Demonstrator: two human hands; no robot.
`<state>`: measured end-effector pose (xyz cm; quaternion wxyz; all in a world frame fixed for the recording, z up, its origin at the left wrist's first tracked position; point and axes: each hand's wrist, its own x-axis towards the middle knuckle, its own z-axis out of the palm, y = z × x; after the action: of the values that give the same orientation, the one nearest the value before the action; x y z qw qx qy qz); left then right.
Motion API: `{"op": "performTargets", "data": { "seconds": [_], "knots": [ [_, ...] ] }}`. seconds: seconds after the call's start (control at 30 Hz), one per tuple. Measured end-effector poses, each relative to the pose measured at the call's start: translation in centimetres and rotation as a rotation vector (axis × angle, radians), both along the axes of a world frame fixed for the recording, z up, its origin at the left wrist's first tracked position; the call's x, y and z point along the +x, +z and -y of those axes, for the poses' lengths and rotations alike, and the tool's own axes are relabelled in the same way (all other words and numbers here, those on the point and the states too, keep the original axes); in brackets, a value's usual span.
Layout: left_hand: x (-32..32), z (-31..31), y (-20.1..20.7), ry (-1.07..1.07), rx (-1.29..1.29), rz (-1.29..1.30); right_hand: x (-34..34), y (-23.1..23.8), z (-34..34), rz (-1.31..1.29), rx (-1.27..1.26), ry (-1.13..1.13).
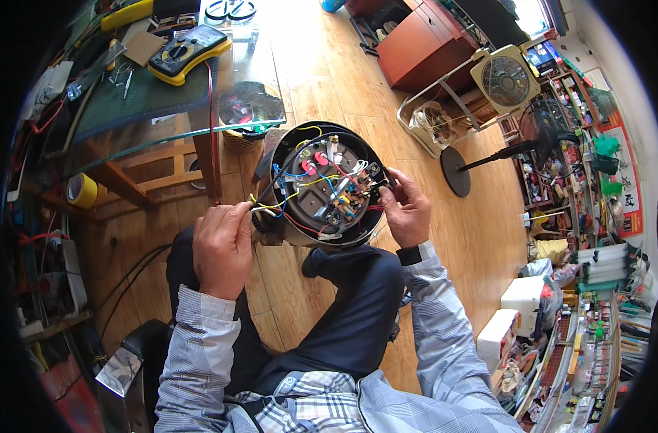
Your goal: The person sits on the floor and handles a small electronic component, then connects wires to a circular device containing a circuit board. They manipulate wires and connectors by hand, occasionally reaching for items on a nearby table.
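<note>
An opened round appliance (307, 206), with a black housing, stands in front of my knees, its inside facing up. Inside it lie a small circuit board (352, 196), red-sleeved parts and blue, yellow, white and red wires. My left hand (224, 245) is closed at the left rim, its thumb and fingertips pinched on the wires (265, 207) that come out there. At the right rim, my right hand (408, 213) grips the housing's edge, thumb on the inner side beside a small black part. What lies under the right fingertips is partly hidden.
Left, a glass-topped table (141, 148) holds a yellow-black multimeter (188, 54) and tools; yellow tape (82, 191) hangs below. Right stand a pedestal fan (455, 172), a box fan (506, 79) and crowded shelves (567, 346). A red-brown cabinet (419, 47) stands ahead on the wooden floor.
</note>
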<state>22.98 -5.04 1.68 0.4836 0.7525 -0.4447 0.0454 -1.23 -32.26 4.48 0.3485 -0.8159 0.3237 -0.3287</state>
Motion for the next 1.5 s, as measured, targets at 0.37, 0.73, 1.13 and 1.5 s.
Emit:
{"op": "performTargets", "data": {
  "seconds": [0.37, 0.73, 1.13, 1.5],
  "knots": [
    [-0.2, 0.4, 0.0, 0.009, -0.021, 0.016, 0.2, 0.5, -0.6, 0.032, -0.02, -0.026],
    [-0.3, 0.5, 0.0, 0.018, -0.01, 0.039, 0.3, 0.7, -0.8, 0.064, -0.039, -0.032],
    [-0.4, 0.5, 0.1, 0.013, -0.018, 0.026, 0.2, 0.8, -0.8, 0.03, -0.014, -0.035],
    [-0.3, 0.5, -0.1, 0.006, -0.025, 0.032, 0.0, 1.0, -1.2, 0.039, -0.042, -0.057]
  ]
}}
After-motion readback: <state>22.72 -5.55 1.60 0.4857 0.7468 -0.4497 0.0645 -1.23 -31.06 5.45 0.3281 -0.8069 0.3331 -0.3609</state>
